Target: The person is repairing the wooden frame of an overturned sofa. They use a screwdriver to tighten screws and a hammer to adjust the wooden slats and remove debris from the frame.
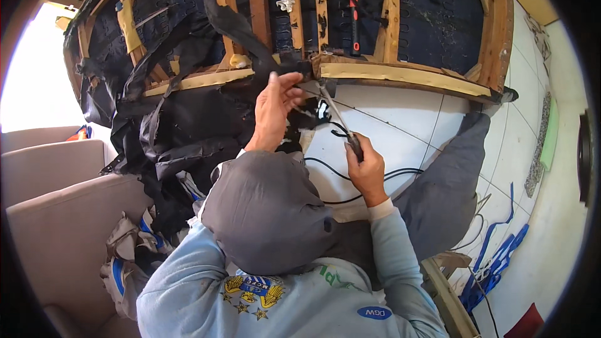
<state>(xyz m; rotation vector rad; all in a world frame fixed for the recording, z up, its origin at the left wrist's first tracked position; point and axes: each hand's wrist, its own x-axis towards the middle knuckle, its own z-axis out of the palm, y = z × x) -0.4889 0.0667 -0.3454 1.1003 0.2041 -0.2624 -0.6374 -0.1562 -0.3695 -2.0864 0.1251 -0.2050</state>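
My right hand [365,169] is wrapped round the dark handle of a screwdriver-like tool [339,112]. Its long metal shaft slants up and left, and the tip meets the front rail of a wooden sofa frame [407,77] near a gap in the pale strip along that rail. My left hand [273,112] is raised just left of the tip, fingers apart and slightly bent, with nothing visible in it. Loose black fabric [235,22] hangs over the rail beside its fingertips. More torn black fabric [181,128] droops down the left side of the frame.
A hammer [354,19] with a red and black handle lies across the frame, above dark backing with zigzag springs. A black cable [332,168] curves over white floor tiles. Beige upholstered seats [75,213] stand at left. Blue straps [498,266] lie at right.
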